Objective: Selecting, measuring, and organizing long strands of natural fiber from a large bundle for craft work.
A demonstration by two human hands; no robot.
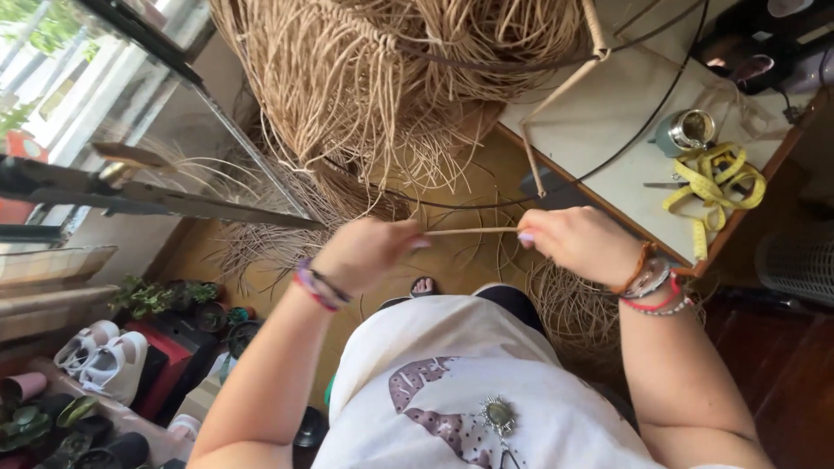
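While we look down from the head camera, our two hands meet in front of our chest with a thin straw-coloured strand [473,230] stretched level between them. Our left hand [365,252] has its grip clenched on one end of the strand, fingertips pinched together; bright woven bracelets [320,287] ring that wrist. Our right hand [578,243] is grasping the other end in the same pinched way, and its wrist carries a stack of orange, red and beaded bands [653,285].

Above the hands hangs a large mass of loose raffia fibre [382,78], its ends trailing down toward the yellowish floor [469,182], where more fibre lies in coils. A second heap of the same fibre [573,308] sits just below our right wrist. A thin dark cable [625,143] loops from the fibre mass across the bench [599,113], which stands to our right with a pale top. On that bench we see a small metal tin [686,130] and, just beside it, a yellow measuring tape [717,182] lying in loose loops.

At the lower left, well apart from the hands, white shoes [100,356] and small potted plants [161,297] line the floor by the window.
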